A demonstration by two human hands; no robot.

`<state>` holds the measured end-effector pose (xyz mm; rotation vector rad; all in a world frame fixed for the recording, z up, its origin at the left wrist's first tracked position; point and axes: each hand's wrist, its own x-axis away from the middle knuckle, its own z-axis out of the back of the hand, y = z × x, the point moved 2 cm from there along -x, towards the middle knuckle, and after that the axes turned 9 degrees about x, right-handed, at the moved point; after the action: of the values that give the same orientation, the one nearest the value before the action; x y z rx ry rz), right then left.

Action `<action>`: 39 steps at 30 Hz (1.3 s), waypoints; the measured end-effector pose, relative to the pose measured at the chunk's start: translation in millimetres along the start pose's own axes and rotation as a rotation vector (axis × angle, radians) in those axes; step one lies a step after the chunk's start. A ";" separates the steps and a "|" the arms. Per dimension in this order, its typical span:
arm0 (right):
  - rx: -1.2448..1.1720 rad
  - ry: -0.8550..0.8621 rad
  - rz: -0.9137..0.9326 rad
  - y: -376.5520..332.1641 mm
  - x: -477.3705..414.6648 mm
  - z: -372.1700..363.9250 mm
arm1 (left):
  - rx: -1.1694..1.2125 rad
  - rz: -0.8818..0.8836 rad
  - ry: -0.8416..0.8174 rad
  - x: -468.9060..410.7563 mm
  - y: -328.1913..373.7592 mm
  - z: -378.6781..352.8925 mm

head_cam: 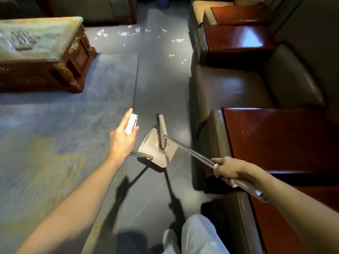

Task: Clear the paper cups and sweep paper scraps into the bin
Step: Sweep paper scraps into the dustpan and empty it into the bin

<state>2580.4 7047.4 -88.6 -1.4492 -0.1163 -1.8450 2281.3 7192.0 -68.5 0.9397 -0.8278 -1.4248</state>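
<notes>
White paper scraps (138,31) lie scattered on the grey floor far ahead, between the coffee table and the sofas, with a few more scraps (177,58) closer by the sofa. My left hand (122,138) grips the white handle end (131,124) of a long-handled beige dustpan (156,149), which hangs tilted just above the floor. My right hand (228,169) is closed around the metal broom handle (190,152). The broom head (162,132) rests against the dustpan's mouth. No paper cups are in view.
A carved wooden coffee table (55,57) with a pale stone top stands at the left on a grey rug (73,114). Brown leather sofas (238,92) with red wooden side tables (238,39) line the right. A blue object (162,2) stands at the far end of the aisle.
</notes>
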 end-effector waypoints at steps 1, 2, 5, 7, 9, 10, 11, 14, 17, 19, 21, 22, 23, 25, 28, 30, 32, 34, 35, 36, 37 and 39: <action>0.024 0.017 0.015 -15.2 -10.8 20.8 | 0.019 0.015 0.016 -26.5 3.0 -6.7; 0.055 0.029 0.035 -30.8 -23.0 43.6 | 0.035 0.029 0.030 -53.4 5.6 -14.5; -0.019 0.004 0.064 -72.5 -76.4 120.1 | 0.043 0.031 0.046 -143.6 11.8 -45.9; -0.034 0.011 0.063 -104.1 -115.7 177.4 | 0.027 0.036 0.037 -208.1 14.7 -70.7; -0.003 0.038 0.090 -136.9 -152.2 233.7 | -0.006 0.057 0.018 -269.0 20.2 -95.3; 0.015 0.046 0.100 -153.4 -167.9 261.0 | -0.015 0.051 0.020 -299.4 24.5 -107.4; 0.036 0.051 0.101 -170.8 -180.7 286.7 | -0.019 0.039 0.015 -330.3 30.3 -118.9; 0.046 0.076 0.133 -219.9 -214.6 362.4 | -0.016 0.060 0.037 -415.1 43.2 -146.9; 0.034 0.088 0.113 -267.7 -246.6 431.8 | 0.043 0.088 0.080 -496.1 53.3 -176.8; 0.054 0.091 0.118 -296.7 -273.9 473.9 | 0.069 0.100 0.107 -554.1 58.0 -199.3; 0.088 0.101 0.151 -325.2 -307.6 516.3 | 0.064 0.091 0.130 -610.5 60.6 -222.4; 0.096 0.106 0.150 -340.2 -326.6 537.1 | 0.063 0.073 0.125 -639.0 60.7 -232.6; 0.108 0.110 0.149 -355.6 -346.7 557.8 | 0.061 0.052 0.118 -669.3 60.7 -242.8; 0.137 0.113 0.152 -386.6 -386.8 600.3 | 0.029 0.045 0.118 -728.9 60.3 -261.3; 0.099 0.106 0.094 -424.3 -443.9 669.4 | -0.003 0.035 0.098 -814.6 63.0 -287.5; 0.043 0.113 0.080 -445.9 -473.8 711.3 | -0.025 0.039 0.079 -866.4 65.5 -303.7; 0.032 0.132 0.068 -468.2 -501.7 752.0 | -0.028 0.024 0.057 -916.8 70.7 -323.1; -0.017 0.169 0.032 -489.1 -531.9 794.8 | -0.015 0.039 0.025 -970.0 69.8 -346.4; -0.019 0.189 0.025 -500.4 -546.6 815.1 | -0.014 0.041 0.005 -995.2 67.5 -358.8; 0.011 0.206 0.021 -510.2 -562.2 833.9 | -0.017 0.036 -0.013 -1019.4 65.2 -371.7; 0.067 0.223 0.014 -519.6 -578.7 853.0 | -0.028 0.039 -0.030 -1043.5 62.7 -385.4; 0.156 0.267 0.022 -538.4 -613.0 891.7 | -0.041 0.094 -0.065 -1087.9 52.9 -413.0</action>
<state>2988.5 8185.0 -104.6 -1.0847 -0.1088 -1.9473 2673.5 8288.0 -111.3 0.8172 -0.8766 -1.3914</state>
